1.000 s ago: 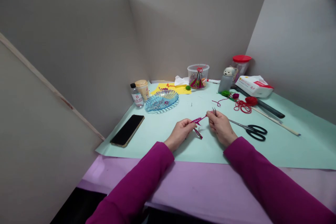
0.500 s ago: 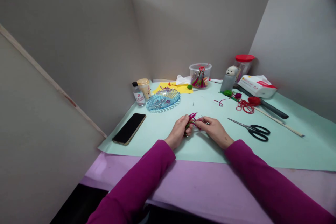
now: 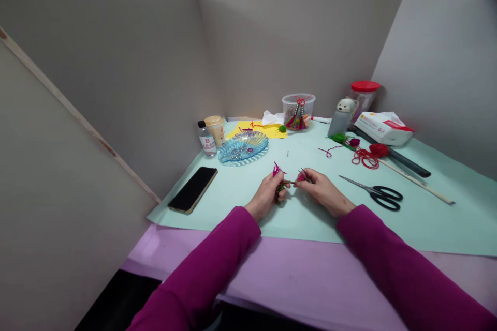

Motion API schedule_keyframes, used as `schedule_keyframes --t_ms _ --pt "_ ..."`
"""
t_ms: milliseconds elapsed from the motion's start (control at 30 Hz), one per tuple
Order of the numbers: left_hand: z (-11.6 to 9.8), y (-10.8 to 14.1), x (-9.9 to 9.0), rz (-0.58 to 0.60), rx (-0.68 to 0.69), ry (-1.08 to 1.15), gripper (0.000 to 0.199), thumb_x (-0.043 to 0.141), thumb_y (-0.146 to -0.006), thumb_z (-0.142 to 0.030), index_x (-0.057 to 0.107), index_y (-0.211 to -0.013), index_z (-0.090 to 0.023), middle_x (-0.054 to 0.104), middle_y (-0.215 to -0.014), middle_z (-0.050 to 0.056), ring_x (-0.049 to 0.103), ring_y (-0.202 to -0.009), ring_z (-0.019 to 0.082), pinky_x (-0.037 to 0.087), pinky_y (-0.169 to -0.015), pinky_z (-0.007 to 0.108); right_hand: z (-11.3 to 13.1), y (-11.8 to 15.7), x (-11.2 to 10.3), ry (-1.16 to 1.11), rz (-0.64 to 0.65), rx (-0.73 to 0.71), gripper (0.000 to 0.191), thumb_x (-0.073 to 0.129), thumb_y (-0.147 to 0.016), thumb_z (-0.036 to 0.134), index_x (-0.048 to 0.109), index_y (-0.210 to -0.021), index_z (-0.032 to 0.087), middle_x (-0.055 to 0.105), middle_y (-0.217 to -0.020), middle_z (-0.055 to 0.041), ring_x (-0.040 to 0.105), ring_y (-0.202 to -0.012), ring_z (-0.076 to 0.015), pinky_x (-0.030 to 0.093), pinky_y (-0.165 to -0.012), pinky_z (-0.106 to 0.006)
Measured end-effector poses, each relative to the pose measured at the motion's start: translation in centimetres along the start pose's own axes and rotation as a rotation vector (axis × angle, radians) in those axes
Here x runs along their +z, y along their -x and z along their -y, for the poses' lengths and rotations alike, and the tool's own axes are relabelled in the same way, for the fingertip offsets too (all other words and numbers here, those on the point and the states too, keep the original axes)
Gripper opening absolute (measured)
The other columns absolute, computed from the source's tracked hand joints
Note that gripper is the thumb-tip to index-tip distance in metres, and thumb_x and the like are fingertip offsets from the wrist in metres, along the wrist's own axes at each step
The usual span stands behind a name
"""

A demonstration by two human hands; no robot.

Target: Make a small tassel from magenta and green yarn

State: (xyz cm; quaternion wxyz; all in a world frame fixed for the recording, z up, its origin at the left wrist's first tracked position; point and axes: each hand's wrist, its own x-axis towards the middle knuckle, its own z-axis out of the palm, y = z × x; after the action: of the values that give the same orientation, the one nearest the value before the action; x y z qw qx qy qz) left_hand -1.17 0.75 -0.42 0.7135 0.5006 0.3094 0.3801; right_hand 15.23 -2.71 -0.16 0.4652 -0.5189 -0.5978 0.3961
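Yarn (image 3: 288, 182), thin and soft, dark green and magenta, runs between the two hands over the smooth, pale green sheet (image 3: 240, 220). The left hand (image 3: 267, 194) is closed on it, a frayed magenta tuft (image 3: 276, 168) standing up past the thumb. The right hand (image 3: 320, 189) pinches the other end in its fingertips; thin, dark points show just above them, too small to name. Beside the right hand lie scissors (image 3: 368, 189) with narrow metal blades and rounded black handles. On the left is a flat, glossy black phone (image 3: 193, 190). Farther back, a clear blue dish (image 3: 233, 159) with a fluted rim holds small, shiny beads (image 3: 241, 152). Toward the right, loose red cord (image 3: 365, 159) lies in loops near a fuzzy red ball (image 3: 378, 150).
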Motion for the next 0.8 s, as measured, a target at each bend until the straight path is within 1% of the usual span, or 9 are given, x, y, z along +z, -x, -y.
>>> schedule_keyframes --t_ms 133,267,333,400,500,567,667,733,800 --pt "0.13 -0.02 -0.11 -0.012 0.019 -0.102 0.035 0.059 -0.079 -0.049 0.05 -0.086 -0.016 0.041 -0.06 -0.004 0.035 -0.047 0.006 0.024 -0.044 0.019 0.19 0.04 -0.31 0.118 0.016 -0.02 0.014 0.054 -0.073 0.033 0.054 -0.077 0.02 0.039 -0.051 0.0079 0.03 -0.045 -0.0077 0.023 -0.044 -0.022" --pt "0.32 -0.12 -0.3 0.024 0.074 -0.088 0.032 0.066 -0.075 -0.041 0.047 -0.085 -0.017 0.04 -0.064 -0.005 0.033 -0.049 0.005 0.023 -0.046 0.019 0.52 -0.01 -0.54 0.208 -0.011 -0.058 0.013 0.055 -0.072 0.033 0.054 -0.074 0.02 0.041 -0.051 0.0074 0.032 -0.046 -0.0079 0.024 -0.045 -0.022" --pt "0.37 -0.12 -0.32 0.044 0.082 -0.065 0.031 0.068 -0.074 -0.038 0.047 -0.084 -0.017 0.037 -0.063 -0.006 0.031 -0.048 0.004 0.022 -0.046 0.019 0.74 0.02 -0.52 0.137 0.009 -0.039 0.015 0.056 -0.072 0.034 0.052 -0.072 0.02 0.042 -0.054 0.0072 0.032 -0.047 -0.0073 0.026 -0.046 -0.022" --pt "0.36 -0.07 -0.28 0.069 0.056 -0.064 0.029 0.067 -0.074 -0.035 0.05 -0.086 -0.015 0.036 -0.062 -0.006 0.028 -0.047 0.003 0.019 -0.045 0.02 0.9 0.1 -0.41 0.034 0.04 0.02 0.019 0.058 -0.072 0.035 0.049 -0.071 0.02 0.04 -0.054 0.0082 0.03 -0.045 -0.006 0.024 -0.044 -0.021" --pt "0.31 0.03 -0.2 0.068 0.013 -0.096 0.028 0.066 -0.074 -0.032 0.055 -0.091 -0.013 0.037 -0.059 -0.006 0.028 -0.046 0.004 0.017 -0.045 0.021 0.96 0.25 -0.31 -0.121 0.096 0.145 0.024 0.061 -0.071 0.038 0.046 -0.074 0.02 0.033 -0.05 0.0104 0.023 -0.039 -0.0044 0.016 -0.038 -0.021" --pt "0.34 0.05 -0.21 0.049 0.005 -0.125 0.027 0.064 -0.073 -0.03 0.057 -0.092 -0.013 0.038 -0.056 -0.006 0.03 -0.046 0.005 0.017 -0.045 0.021 0.87 0.32 -0.4 -0.224 0.143 0.193 0.026 0.063 -0.07 0.038 0.046 -0.079 0.021 0.032 -0.05 0.011 0.019 -0.037 -0.0038 0.011 -0.035 -0.021" --pt "0.4 -0.01 -0.25 0.047 -0.001 -0.126 0.024 0.063 -0.072 -0.028 0.057 -0.091 -0.014 0.038 -0.054 -0.006 0.032 -0.046 0.005 0.018 -0.045 0.02 0.7 0.35 -0.71 -0.34 0.167 0.215 0.027 0.064 -0.07 0.036 0.048 -0.085 0.022 0.029 -0.049 0.0122 0.016 -0.036 -0.0036 0.008 -0.035 -0.021" --pt "0.37 -0.06 -0.23 0.062 -0.004 -0.093 0.023 0.063 -0.072 -0.027 0.056 -0.09 -0.014 0.038 -0.056 -0.006 0.03 -0.045 0.005 0.018 -0.045 0.02 0.61 0.31 -0.85 -0.362 0.157 0.213 0.027 0.065 -0.069 0.035 0.048 -0.084 0.022 0.027 -0.048 0.0125 0.016 -0.037 -0.0035 0.009 -0.035 -0.02" --pt "0.27 -0.09 -0.14 0.073 -0.002 -0.063 0.023 0.063 -0.072 -0.029 0.056 -0.088 -0.014 0.043 -0.062 -0.004 0.029 -0.045 0.003 0.018 -0.044 0.02 0.53 0.23 -0.83 -0.349 0.139 0.2 0.028 0.067 -0.067 0.035 0.048 -0.083 0.022 0.031 -0.05 0.012 0.017 -0.037 -0.0031 0.01 -0.035 -0.02"
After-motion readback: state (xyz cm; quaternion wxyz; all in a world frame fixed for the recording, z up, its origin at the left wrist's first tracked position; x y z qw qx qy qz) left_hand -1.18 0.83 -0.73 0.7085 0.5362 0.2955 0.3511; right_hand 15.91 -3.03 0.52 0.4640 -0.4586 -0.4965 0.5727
